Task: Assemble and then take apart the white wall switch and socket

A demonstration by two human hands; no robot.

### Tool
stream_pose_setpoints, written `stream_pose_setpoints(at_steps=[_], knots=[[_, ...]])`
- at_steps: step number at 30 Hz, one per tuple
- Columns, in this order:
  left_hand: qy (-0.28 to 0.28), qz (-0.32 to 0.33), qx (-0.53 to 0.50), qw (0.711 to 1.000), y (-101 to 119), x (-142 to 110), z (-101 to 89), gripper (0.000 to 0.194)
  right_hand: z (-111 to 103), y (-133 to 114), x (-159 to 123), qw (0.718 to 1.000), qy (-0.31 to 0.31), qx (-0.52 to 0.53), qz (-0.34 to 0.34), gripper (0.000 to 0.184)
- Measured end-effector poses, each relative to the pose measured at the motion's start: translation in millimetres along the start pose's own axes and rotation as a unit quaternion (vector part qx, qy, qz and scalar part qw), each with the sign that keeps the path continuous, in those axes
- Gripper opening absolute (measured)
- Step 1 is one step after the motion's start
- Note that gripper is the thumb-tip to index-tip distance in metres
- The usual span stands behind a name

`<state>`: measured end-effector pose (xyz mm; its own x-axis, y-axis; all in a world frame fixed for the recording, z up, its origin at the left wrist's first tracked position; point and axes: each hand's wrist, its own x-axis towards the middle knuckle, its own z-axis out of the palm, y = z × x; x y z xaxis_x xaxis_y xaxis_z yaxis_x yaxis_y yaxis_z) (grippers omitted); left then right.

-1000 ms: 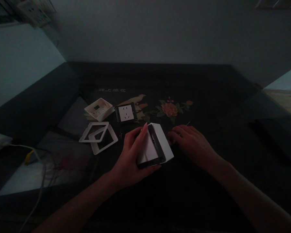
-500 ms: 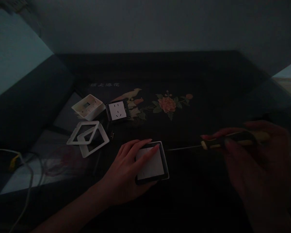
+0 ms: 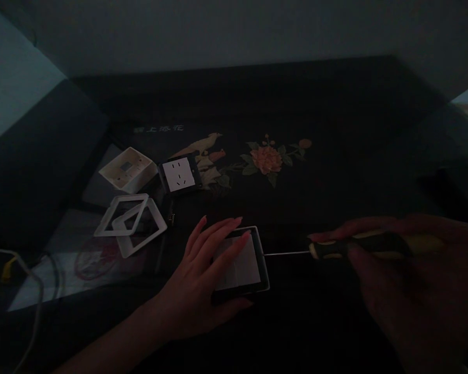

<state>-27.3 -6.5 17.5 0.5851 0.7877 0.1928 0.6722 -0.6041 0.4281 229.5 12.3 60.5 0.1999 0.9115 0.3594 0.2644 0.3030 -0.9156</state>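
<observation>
My left hand [image 3: 203, 280] is spread over a wall switch [image 3: 244, 267] with a white face and a dark border, seated in a white box whose rim shows at the right. Its fingers lie across the face and the thumb is along the near side, gripping it. In my right hand [image 3: 398, 270] is a screwdriver [image 3: 359, 246] with a green and yellow handle, held level. The thin shaft points left, and its tip meets the right edge of the switch. Exactly where the tip rests is too dark to make out.
A wall socket [image 3: 179, 175] lies left of centre, beside an open white mounting box [image 3: 127, 169]. Two white frames [image 3: 125, 244] overlap in front, near small screws [image 3: 171, 218]. A pale cable [image 3: 39, 296] runs at far left. The dark tabletop [image 3: 335, 182] bears a flower picture.
The screwdriver has moved left and slightly down, its tip now against the switch's edge. My left fingers have spread a little. The view has shifted slightly.
</observation>
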Motion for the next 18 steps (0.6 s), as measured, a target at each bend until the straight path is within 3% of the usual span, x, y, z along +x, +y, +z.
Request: stream_pose_setpoints(at_steps=[6, 11, 18], knots=[[0.009, 0.012, 0.003, 1.0, 2.7, 3.7, 4.1, 0.074, -4.8, 1.1, 0.0, 0.999, -0.027, -0.007, -0.027, 0.042], [-0.011, 0.018, 0.015, 1.0, 5.6, 6.0, 4.4, 0.077, -4.9, -0.5, 2.2, 0.999, -0.038, -0.018, -0.024, 0.029], [-0.021, -0.019, 0.025, 0.999, 8.7, 5.2, 6.1, 0.084, -4.1, 3.4, 1.0, 0.997, -0.043, 0.057, -0.032, 0.047]])
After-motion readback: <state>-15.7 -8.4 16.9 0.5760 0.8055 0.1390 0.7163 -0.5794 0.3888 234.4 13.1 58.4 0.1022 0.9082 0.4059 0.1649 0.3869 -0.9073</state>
